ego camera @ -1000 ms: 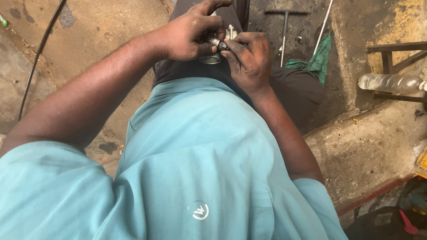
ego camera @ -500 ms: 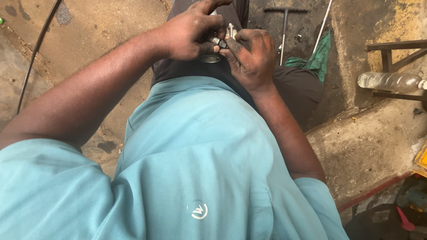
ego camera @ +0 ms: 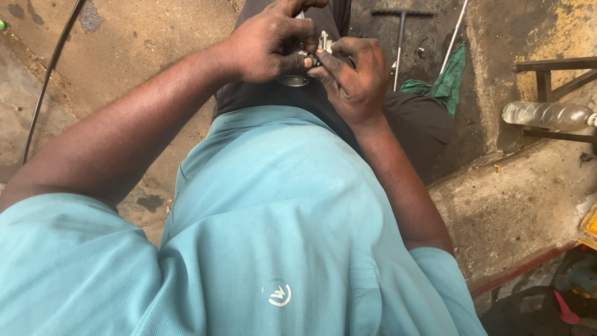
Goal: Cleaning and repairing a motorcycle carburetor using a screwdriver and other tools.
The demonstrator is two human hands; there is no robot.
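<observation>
Above the person's lap, the left hand point(ego camera: 267, 40) and right hand point(ego camera: 354, 74) both pinch a small metal fitting point(ego camera: 309, 59). A clear plastic bottle point(ego camera: 547, 115), contents indiscernible, lies under a metal frame point(ego camera: 553, 65) at the concrete floor's point(ego camera: 124, 43) right edge.

small metal part point(ego camera: 297, 79) mostly hidden by fingers point(ego camera: 292, 59); T-handle tool point(ego camera: 401, 37) cut off

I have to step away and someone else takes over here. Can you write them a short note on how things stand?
Left hand and right hand are both closed on a small metal part, held together above the lap. A T-handle tool and green rag lie on the floor beyond the right hand; a clear bottle lies far right. The part is in hand, not set down; what work remains cannot be told.
</observation>
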